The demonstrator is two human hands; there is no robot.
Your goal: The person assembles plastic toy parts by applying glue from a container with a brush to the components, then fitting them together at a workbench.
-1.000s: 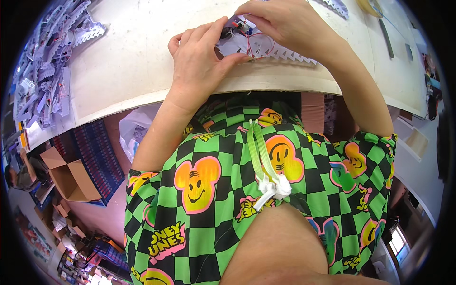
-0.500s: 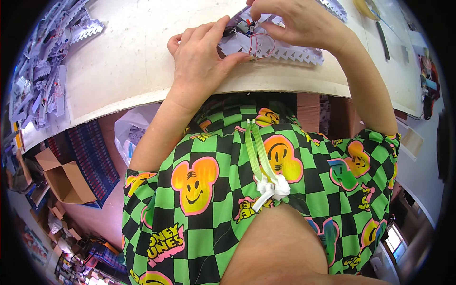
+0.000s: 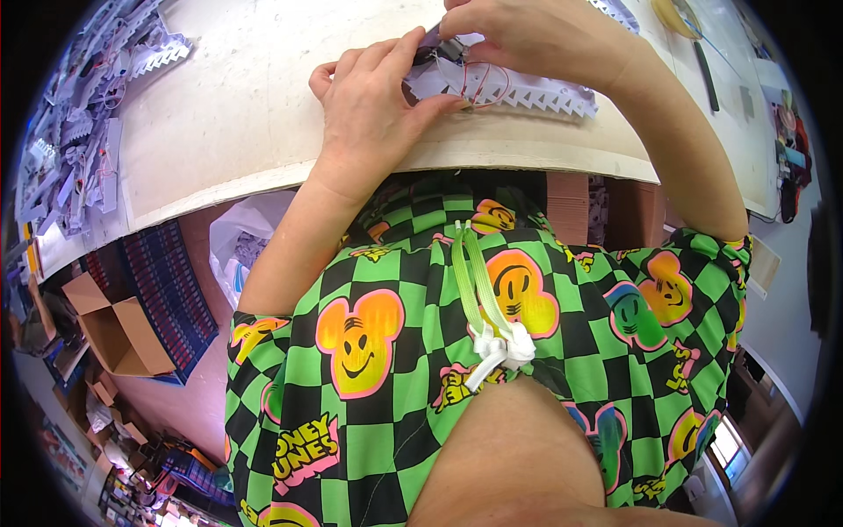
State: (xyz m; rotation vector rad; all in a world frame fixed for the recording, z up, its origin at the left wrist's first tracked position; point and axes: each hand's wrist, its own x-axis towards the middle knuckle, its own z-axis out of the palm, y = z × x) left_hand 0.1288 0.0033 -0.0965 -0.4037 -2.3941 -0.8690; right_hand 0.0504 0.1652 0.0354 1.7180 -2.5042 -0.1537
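A pale plastic part with a saw-toothed edge (image 3: 536, 98) lies on the table in front of me. Thin red and white wires (image 3: 479, 83) loop over it, beside a small dark component (image 3: 452, 51). My left hand (image 3: 369, 101) grips the part's left end, thumb on the near side and index finger on the far side. Over the middle of the part is my right hand (image 3: 544, 39), its fingers bent together close to the component. Whatever those fingertips pinch is hidden behind the hand.
Many similar toothed parts with wires (image 3: 79, 132) are heaped at the table's left. Toward the right lie a yellowish tape roll (image 3: 674, 18) and a dark strip (image 3: 706, 75). Below the table stand an open cardboard box (image 3: 118, 329) and a white plastic bag (image 3: 233, 237).
My right hand has shifted slightly left and down over the component, covering a red bit that showed before. Its elbow has swung outward to the right. The left hand has stayed in place.
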